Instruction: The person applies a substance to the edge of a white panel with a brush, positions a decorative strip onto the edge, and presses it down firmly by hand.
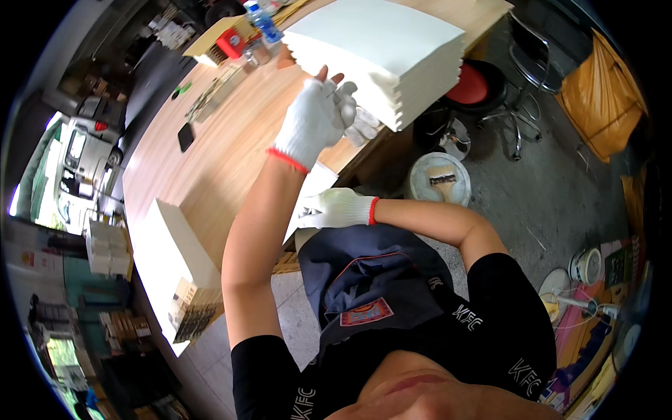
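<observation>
My left hand [313,115], in a white knit glove with a red cuff, is raised over the table beside a tall stack of white sheets [378,38]. Its fingers are loosely bent and apart, with two bare fingertips poking out of the glove. Just past them, a greyish-white glove-like shape [362,127] lies against the stack's lower corner; what it is exactly is unclear. At the table's near edge my right hand [341,208], gloved the same way, has its fingers closed at a white sheet [318,180]. Its fingertips are partly hidden.
On the wooden table [231,140] lie a phone [185,137], a water bottle [262,21] and a red box [231,43]. A white stack [175,252] stands at the left edge. To the right are a bucket lid with a brush [441,178] and a wheeled stool [472,84].
</observation>
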A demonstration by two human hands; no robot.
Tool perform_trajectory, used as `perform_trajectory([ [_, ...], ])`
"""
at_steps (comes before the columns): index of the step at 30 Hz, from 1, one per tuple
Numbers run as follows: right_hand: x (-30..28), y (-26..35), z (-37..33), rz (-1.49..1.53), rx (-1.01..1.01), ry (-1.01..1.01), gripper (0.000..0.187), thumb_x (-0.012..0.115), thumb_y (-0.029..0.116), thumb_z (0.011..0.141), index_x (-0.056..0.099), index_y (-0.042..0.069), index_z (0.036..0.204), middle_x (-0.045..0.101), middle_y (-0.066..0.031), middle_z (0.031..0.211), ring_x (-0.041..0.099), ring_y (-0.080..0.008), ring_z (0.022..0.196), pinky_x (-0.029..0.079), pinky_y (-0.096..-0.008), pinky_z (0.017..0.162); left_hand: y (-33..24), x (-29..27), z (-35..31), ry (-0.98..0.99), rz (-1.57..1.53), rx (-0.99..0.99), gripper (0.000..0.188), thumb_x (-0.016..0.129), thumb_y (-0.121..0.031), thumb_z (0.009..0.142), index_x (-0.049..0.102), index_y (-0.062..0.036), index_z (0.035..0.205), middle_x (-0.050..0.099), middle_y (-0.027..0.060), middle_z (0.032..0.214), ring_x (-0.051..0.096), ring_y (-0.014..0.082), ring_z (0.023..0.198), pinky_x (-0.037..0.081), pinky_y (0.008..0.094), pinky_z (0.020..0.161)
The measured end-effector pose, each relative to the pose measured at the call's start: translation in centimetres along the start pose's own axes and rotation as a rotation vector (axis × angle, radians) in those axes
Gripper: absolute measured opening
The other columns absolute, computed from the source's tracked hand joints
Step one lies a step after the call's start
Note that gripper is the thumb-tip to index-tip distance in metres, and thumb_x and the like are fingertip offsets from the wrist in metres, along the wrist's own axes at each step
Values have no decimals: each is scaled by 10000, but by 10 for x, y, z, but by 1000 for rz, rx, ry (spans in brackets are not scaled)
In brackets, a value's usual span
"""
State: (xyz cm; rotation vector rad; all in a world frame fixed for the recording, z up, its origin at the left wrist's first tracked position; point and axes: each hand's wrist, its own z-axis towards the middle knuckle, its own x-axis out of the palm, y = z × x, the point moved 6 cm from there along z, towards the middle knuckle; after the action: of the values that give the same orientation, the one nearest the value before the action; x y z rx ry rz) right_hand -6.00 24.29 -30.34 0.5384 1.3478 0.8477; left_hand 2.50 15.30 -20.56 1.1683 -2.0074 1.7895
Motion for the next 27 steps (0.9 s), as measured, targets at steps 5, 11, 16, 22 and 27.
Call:
perform_trajectory([
  [5, -12, -23, -28, 230, 121, 83, 287, 569, 382, 983, 657, 121, 1065, 693, -53, 866, 673, -187, 691, 507, -355, 708, 6, 40, 44, 6, -168, -161, 517, 450, -464, 1022, 413, 13, 1218, 567, 184, 1092, 548, 248, 789, 524, 337, 635],
  [11, -22, -38, -43, 353, 31, -9, 316, 591, 389, 967, 650, 81, 1005, 691, -75, 801, 676, -220, 689, 498, -363, 675, 3, 40, 62, -123, -156, -232, 439, 501, -386, 1002, 471, 37, 1116, 580, 151, 1077, 551, 253, 690, 539, 325, 574],
  [16, -19, -38, -48, 431, 83, 50, 299, 600, 358, 968, 654, 68, 1018, 687, -68, 800, 684, -199, 692, 507, -349, 671, -20, 33, 66, -361, -194, -128, 329, 535, -274, 989, 499, 27, 1115, 558, 154, 1142, 606, 293, 896, 574, 368, 754],
  [22, -13, -51, -63, 453, 70, 52, 305, 572, 379, 979, 654, 87, 1013, 687, -61, 761, 677, -209, 703, 502, -351, 684, -8, 68, 80, -440, -467, 39, 408, 615, -301, 955, 476, 21, 1163, 487, 155, 1308, 521, 338, 1249, 499, 436, 1013],
  [27, -16, -49, -68, 453, 55, 48, 310, 572, 374, 987, 647, 75, 1015, 687, -52, 759, 674, -186, 707, 499, -335, 667, -9, 56, 114, -494, -67, 149, 224, 625, -105, 903, 470, -38, 1050, 598, 150, 1018, 672, 298, 879, 601, 350, 577],
])
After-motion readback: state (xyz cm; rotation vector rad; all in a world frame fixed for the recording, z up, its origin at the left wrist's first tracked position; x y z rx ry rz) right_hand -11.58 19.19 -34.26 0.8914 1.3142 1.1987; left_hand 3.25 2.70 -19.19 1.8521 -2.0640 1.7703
